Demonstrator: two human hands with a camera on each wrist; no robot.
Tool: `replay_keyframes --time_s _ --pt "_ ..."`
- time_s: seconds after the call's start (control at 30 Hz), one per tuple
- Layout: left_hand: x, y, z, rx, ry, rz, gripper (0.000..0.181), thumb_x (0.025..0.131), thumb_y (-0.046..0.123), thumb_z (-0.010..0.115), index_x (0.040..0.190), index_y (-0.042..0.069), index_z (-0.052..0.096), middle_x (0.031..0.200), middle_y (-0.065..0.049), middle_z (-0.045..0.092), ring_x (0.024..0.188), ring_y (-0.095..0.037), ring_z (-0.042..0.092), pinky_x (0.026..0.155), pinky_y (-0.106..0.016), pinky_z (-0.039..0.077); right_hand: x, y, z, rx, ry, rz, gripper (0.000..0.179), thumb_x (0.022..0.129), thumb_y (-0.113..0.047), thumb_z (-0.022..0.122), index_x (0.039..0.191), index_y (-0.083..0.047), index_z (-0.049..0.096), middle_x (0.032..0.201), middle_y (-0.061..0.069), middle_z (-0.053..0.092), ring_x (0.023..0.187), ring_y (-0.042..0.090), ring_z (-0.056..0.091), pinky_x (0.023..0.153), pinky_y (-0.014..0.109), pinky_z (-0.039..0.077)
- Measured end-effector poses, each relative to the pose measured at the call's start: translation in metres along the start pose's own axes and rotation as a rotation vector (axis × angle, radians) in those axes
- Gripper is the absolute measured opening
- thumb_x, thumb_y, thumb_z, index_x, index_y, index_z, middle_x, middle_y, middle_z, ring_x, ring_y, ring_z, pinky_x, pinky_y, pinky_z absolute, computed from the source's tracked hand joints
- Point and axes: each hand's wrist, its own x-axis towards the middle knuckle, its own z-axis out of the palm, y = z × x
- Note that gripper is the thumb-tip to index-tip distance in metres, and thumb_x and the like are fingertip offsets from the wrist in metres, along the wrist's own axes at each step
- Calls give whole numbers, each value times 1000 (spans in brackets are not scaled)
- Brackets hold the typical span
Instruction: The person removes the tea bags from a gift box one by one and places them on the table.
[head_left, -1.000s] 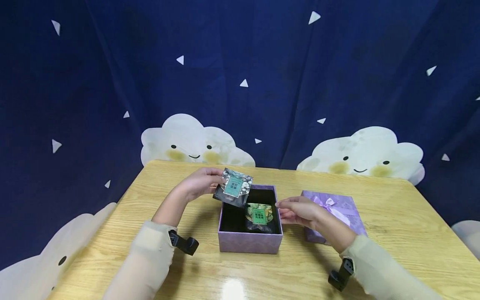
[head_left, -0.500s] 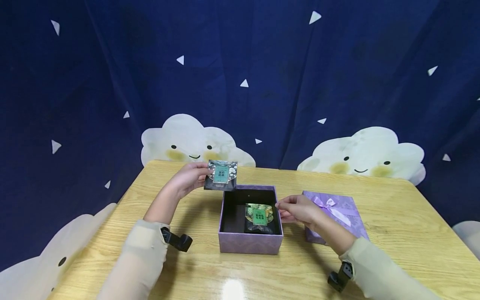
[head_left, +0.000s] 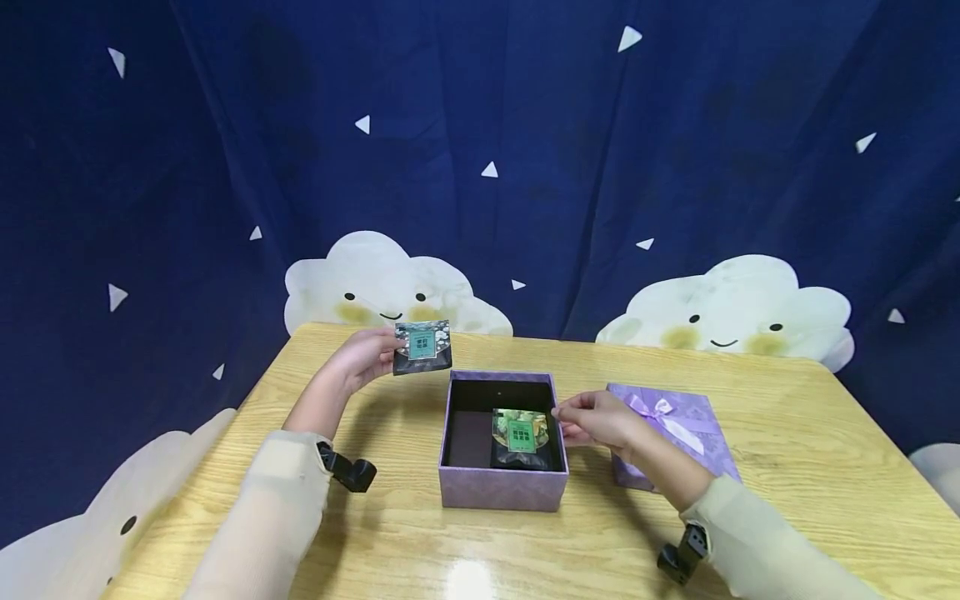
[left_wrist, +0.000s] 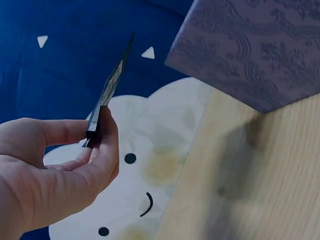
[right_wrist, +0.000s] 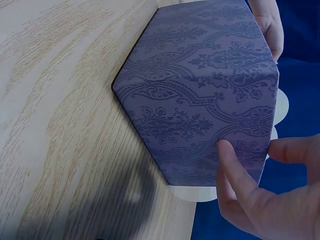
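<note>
My left hand (head_left: 363, 358) pinches a dark tea packet (head_left: 422, 347) with a teal label, up and to the left of the purple box (head_left: 502, 487). In the left wrist view the packet (left_wrist: 107, 92) appears nearly edge-on, between thumb and fingers. A second tea packet (head_left: 521, 438), with a green label, lies in the right part of the lidless box. At the box's right wall my right hand (head_left: 603, 421) grips the side: in the right wrist view a finger rests against the patterned outside (right_wrist: 200, 115) and the thumb is at the rim.
The purple lid (head_left: 701, 417) with a ribbon bow lies to the right of the box, partly behind my right forearm. All of this is on a wooden table (head_left: 420, 550), with a dark blue curtain (head_left: 480, 100) behind it.
My left hand has carried the teal-labelled tea packet left and slightly up, from over the box to beyond its left edge. My right hand and the box stay put.
</note>
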Motion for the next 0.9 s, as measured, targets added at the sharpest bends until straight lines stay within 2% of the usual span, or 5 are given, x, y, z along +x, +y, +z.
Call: replay_keyframes --time_s 0.23,0.37,0.53,0.67,0.9 --pt "11 -11 -5 -60 72 -64 45 94 -3 44 136 -15 34 84 -1 56 68 -2 53 65 -11 54 -2 0 0 -10 14 -1 32 96 -5 48 117 19 48 102 17 65 75 4 63 81 29 60" --pt "16 -19 -8 -44 111 -92 40 93 -3 45 131 -15 39 79 -1 56 61 0 45 56 -9 48 -4 -1 0 -9 14 11 33 96 -6 49 118 19 48 100 15 65 74 3 62 82 30 60" --pt "21 -26 -10 9 168 -111 38 94 0 48 129 -13 43 75 1 54 60 -1 44 52 -9 44 -4 -2 1 -11 15 22 34 96 -7 49 118 19 48 94 8 64 69 0 60 81 29 60" --pt "25 -29 -11 32 195 -117 28 94 1 48 120 -10 50 66 4 50 54 0 40 51 -10 43 -3 -1 1 -7 14 17 34 96 -7 49 118 20 48 89 5 63 67 -1 60 80 28 60" --pt "34 -34 -10 45 227 -134 39 93 1 49 130 -11 45 67 4 55 57 -1 50 53 -12 48 -4 0 1 0 12 12 34 96 -7 49 118 20 48 82 0 61 67 -1 60 80 29 60"
